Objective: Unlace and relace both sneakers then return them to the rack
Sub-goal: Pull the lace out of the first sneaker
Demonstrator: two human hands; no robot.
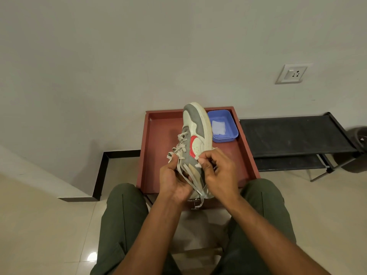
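A grey and white sneaker (195,128) with a red side mark is held up over the red-brown tray table (158,135), toe pointing away, sole turned to the right. Its pale lace (180,144) crosses the upper eyelets and hangs loose near the heel. My left hand (174,179) holds the lace side of the shoe, thumb pressing the lace near the top eyelets. My right hand (218,171) grips the heel side, thumb and forefinger pinching a lace end. Only one sneaker is visible. The black shoe rack (292,135) stands to the right.
A blue plastic tub (230,135) with a white cloth inside sits at the tray's far right corner. My knees in green trousers flank the tray. A dark round object stands at the far right on the tiled floor. The wall is close behind.
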